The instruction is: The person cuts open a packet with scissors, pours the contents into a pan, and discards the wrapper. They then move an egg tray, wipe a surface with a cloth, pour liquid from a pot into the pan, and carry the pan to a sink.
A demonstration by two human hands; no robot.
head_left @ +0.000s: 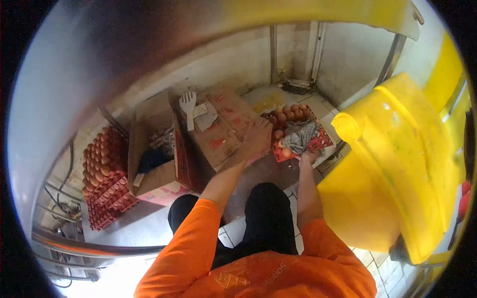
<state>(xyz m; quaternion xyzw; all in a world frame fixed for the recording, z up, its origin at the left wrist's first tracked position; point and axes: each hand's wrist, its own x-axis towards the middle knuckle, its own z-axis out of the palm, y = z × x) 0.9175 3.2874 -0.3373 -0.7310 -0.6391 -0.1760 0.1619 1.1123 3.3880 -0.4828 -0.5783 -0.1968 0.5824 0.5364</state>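
Observation:
A red egg tray (pixel 326 139) lies low ahead of me, with brown eggs (pixel 293 113) along its far side and a few at its left. A crumpled grey cloth or paper (pixel 300 136) covers its middle. My left hand (pixel 259 135) is at the tray's left edge, its fingers curled on the rim beside a closed cardboard box. At the front edge, my right hand (pixel 309 157) grips the tray near the corner; its fingers are partly hidden under the rim.
A white plastic fork-shaped scoop (pixel 188 105) and a pale scrap rest on the cardboard box (pixel 221 133). Left of it stands an open carton (pixel 155 184), then stacked egg trays (pixel 107 196) with eggs. A large yellow plastic bin (pixel 392 164) blocks the right. A metal rail (pixel 99 248) runs lower left.

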